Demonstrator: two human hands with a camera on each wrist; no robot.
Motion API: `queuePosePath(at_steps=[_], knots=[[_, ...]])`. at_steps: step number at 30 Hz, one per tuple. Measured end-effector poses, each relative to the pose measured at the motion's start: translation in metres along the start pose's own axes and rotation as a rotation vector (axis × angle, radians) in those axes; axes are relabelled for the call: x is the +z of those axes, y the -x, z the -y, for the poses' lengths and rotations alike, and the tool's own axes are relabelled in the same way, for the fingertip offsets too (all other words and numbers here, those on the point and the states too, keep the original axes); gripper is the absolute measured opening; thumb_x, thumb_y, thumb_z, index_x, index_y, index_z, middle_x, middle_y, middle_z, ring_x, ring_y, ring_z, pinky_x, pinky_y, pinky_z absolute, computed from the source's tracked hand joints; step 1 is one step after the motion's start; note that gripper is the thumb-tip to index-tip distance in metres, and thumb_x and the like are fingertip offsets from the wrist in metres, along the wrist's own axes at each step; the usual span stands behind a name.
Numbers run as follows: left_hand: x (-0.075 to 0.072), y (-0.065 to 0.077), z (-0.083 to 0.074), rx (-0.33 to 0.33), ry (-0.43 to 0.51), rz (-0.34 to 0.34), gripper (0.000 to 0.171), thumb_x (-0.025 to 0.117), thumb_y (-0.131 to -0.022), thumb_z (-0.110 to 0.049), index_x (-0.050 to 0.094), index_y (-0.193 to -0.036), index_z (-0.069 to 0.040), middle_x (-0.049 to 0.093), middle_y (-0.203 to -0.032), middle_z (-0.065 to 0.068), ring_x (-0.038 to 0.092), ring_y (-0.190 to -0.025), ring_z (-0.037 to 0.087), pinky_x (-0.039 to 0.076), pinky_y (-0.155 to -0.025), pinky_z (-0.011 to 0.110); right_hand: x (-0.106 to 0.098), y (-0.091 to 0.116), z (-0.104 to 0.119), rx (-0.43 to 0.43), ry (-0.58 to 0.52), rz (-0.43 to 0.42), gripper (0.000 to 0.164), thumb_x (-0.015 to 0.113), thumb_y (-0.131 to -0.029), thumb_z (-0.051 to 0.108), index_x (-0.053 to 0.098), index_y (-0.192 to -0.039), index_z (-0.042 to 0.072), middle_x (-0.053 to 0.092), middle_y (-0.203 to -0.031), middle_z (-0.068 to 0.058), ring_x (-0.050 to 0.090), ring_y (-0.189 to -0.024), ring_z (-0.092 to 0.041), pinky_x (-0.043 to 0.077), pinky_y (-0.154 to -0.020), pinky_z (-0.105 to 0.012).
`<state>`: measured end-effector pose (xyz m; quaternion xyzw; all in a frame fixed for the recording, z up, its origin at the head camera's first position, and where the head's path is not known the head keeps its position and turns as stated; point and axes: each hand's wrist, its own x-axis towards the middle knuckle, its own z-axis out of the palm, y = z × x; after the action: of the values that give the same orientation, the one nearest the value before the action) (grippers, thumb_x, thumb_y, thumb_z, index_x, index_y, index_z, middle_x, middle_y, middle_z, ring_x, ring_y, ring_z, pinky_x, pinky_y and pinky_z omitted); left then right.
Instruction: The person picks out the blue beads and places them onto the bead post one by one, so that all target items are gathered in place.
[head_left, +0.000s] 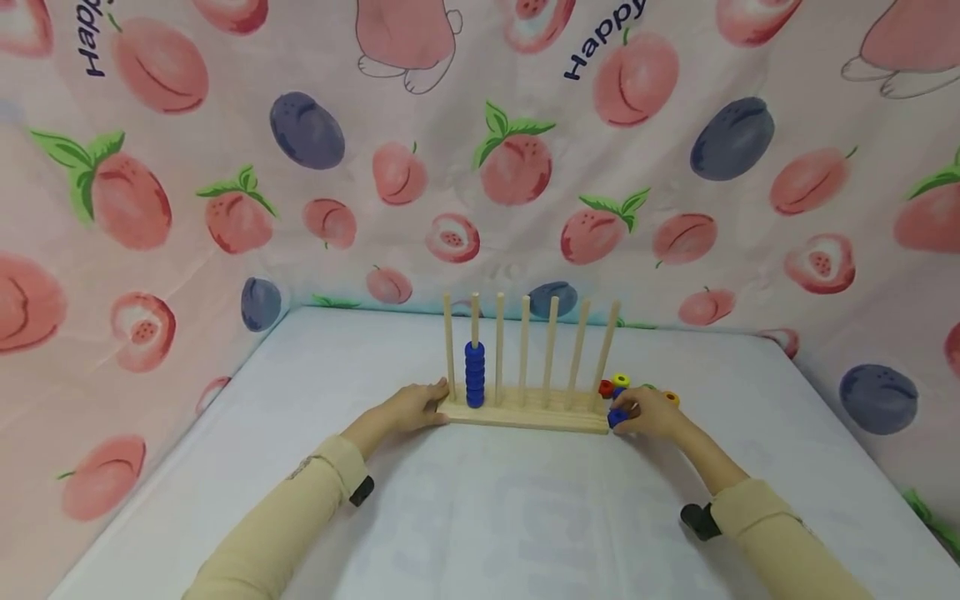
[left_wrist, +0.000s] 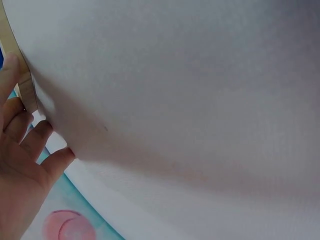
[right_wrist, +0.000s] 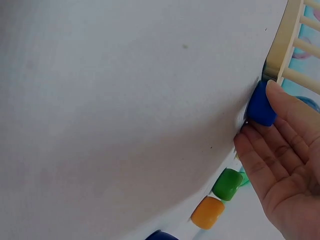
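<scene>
A wooden peg rack [head_left: 525,421] stands on the table with a row of several upright pegs. Its second peg from the left carries a stack of blue beads [head_left: 475,375]; the other pegs are bare. My left hand [head_left: 408,407] holds the left end of the base, thumb along the front edge, as the left wrist view shows too. Just beyond the right end of the base, my right hand [head_left: 651,413] pinches a blue bead [right_wrist: 261,104] between thumb and fingers, low at the table surface. Part of that bead is hidden by the fingers.
Behind the right hand lie loose beads: a red bead [head_left: 606,388], a yellow bead [head_left: 621,381], a green bead [right_wrist: 227,184] and an orange bead [right_wrist: 207,212]. Another dark blue bead [right_wrist: 161,235] shows at the lower edge of the right wrist view. Fruit-patterned cloth [head_left: 450,200] hangs behind the table.
</scene>
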<state>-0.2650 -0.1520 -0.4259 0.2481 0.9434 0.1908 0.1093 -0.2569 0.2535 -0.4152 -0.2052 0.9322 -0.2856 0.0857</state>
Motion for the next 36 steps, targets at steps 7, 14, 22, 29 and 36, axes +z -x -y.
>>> queuePosePath(at_steps=[7,14,22,29,36], knots=[[-0.001,0.001,0.006,-0.011,-0.010,-0.007,0.062,0.062,-0.091,-0.028,0.038,-0.141,0.000,0.034,-0.148,0.019,0.040,-0.132,0.039,0.032,-0.112,0.049,-0.001,-0.003,-0.002,-0.049,-0.032,0.003,0.029,0.075,-0.078,0.008,0.065,-0.099,-0.010,0.066,-0.090,-0.019,0.064,-0.080,-0.024,0.057,-0.070,-0.035],[-0.002,0.006,0.007,-0.017,-0.011,0.023,0.063,0.062,-0.091,-0.030,0.038,-0.141,0.000,0.034,-0.148,0.019,0.041,-0.131,0.041,0.033,-0.111,0.051,0.002,0.001,0.002,-0.043,-0.036,-0.001,0.029,0.074,-0.080,0.011,0.064,-0.098,-0.010,0.067,-0.094,-0.021,0.066,-0.085,-0.031,0.058,-0.075,-0.040],[-0.005,0.004,0.007,-0.014,-0.006,-0.003,0.063,0.061,-0.091,-0.030,0.038,-0.141,-0.001,0.033,-0.149,0.017,0.040,-0.132,0.039,0.033,-0.111,0.050,0.000,0.003,0.006,0.001,0.050,-0.098,0.027,0.073,-0.081,0.013,0.065,-0.098,-0.006,0.066,-0.094,-0.017,0.064,-0.086,-0.029,0.056,-0.076,-0.042],[0.001,-0.001,0.004,-0.014,-0.018,0.007,0.061,0.061,-0.091,-0.029,0.040,-0.141,-0.002,0.033,-0.149,0.016,0.040,-0.133,0.039,0.032,-0.111,0.051,-0.007,0.014,0.011,-0.038,0.100,-0.045,0.033,0.077,-0.077,0.020,0.066,-0.097,-0.003,0.066,-0.085,-0.007,0.061,-0.077,-0.018,0.056,-0.068,-0.031],[0.005,-0.005,0.004,-0.029,-0.006,-0.010,0.060,0.063,-0.090,-0.029,0.042,-0.140,-0.005,0.035,-0.149,0.014,0.041,-0.132,0.037,0.034,-0.111,0.049,-0.003,0.012,0.015,-0.228,0.017,-0.043,0.036,0.075,-0.078,0.031,0.067,-0.095,-0.001,0.066,-0.078,-0.001,0.055,-0.070,-0.006,0.049,-0.060,-0.020]])
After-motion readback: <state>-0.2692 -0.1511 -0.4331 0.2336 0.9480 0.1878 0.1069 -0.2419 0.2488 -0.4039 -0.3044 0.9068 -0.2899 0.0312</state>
